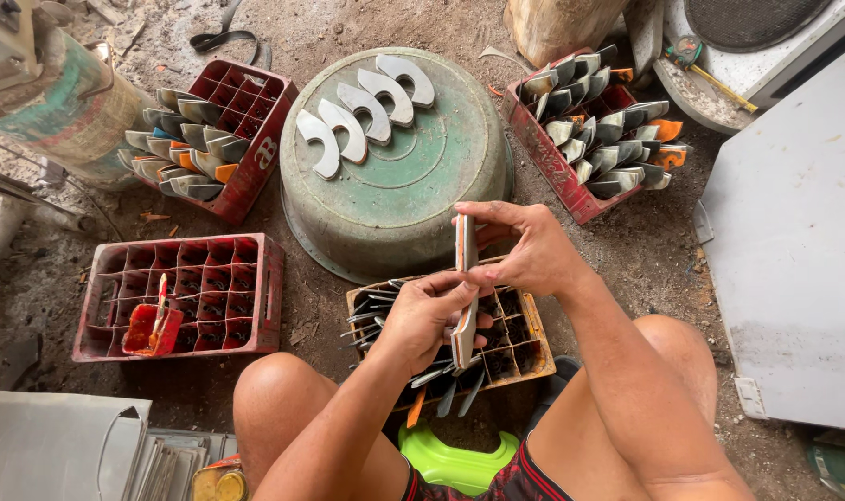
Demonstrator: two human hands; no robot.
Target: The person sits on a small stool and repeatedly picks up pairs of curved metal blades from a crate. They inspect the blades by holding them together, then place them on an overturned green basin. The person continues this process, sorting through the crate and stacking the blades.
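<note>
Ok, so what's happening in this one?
A seated person holds a curved metal blade upright with both hands, the left hand low on it and the right hand near the top. It hangs over an orange crate of similar pieces. Five crescent blades lie on an upturned green basin.

Dirt floor [311,329], scattered w/ chips and debris. Landmark: upturned green basin [395,199], sitting on the floor at centre. Left of basin, a red crate [242,125] w/ curved metal pieces. Lower left of basin, another red crate [177,297], mostly bare cells. Right of basin, a third red crate [557,167] packed w/ metal pieces. Just below basin, an orange crate [524,348]. Above basin, a black strap [220,37] on the dirt. Far right of basin, a grey board [793,250].
</note>
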